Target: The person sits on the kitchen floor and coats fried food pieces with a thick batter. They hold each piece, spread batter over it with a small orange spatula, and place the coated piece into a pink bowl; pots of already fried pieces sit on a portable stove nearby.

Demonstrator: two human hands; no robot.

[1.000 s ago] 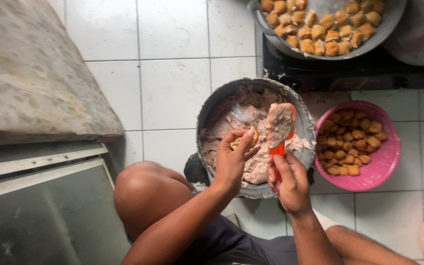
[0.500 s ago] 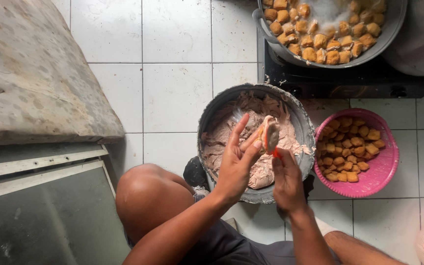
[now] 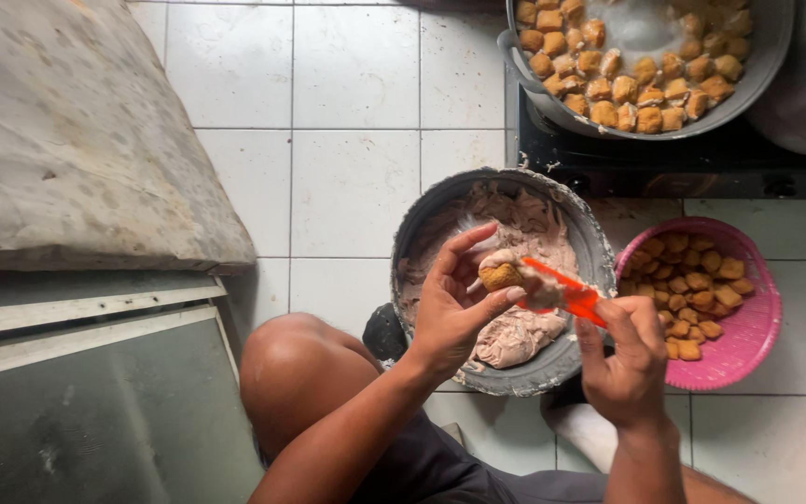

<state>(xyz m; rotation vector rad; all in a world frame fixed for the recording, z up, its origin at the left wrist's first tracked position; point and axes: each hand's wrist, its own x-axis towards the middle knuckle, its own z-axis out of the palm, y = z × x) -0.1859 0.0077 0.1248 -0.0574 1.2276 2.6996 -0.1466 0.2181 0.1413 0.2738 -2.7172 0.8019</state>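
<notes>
Moved: our left hand (image 3: 454,313) has turned, now cupping a golden tofu puff (image 3: 500,276).
Right hand (image 3: 629,359): we clench an orange spatula (image 3: 562,291), pressing pale paste in.
Edges: over the round metal bowl (image 3: 422,224); pink basket (image 3: 757,327) just beside, tiled floor (image 3: 352,187) free leftward.

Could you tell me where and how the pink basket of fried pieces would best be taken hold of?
Probably by the pink basket at its bare rim on the right, coming from above. It is heaped in the middle, the grey bowl crowds its left edge and the right hand hovers there.
</notes>
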